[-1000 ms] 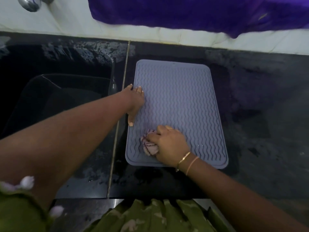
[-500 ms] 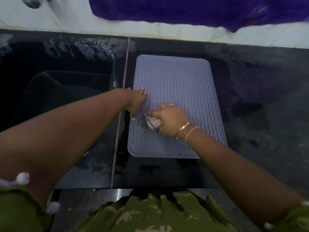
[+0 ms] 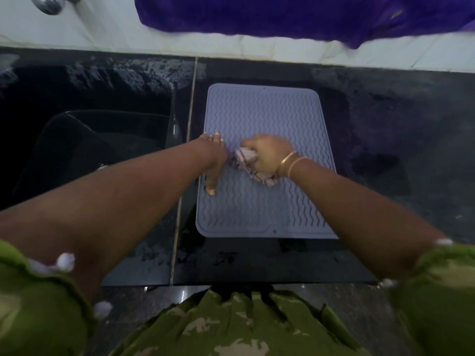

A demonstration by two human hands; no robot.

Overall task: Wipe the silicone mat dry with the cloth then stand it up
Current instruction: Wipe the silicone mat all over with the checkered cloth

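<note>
Up from 6 o'clock came my right hand, fingers curled tight round the bunched pinkish cloth, now midway along the lilac ribbed silicone mat. My left hand presses flat at its 9 o'clock edge. It lies flat on the black desk, long axis 12 to 6; the stretch I'd wipe next runs toward 12.

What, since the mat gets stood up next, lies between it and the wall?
Nothing visible: only bare counter separates the silicone mat from the white wall. Purple fabric hangs higher up. The left hand and the cloth, held by the right hand, rest on the mat.
</note>
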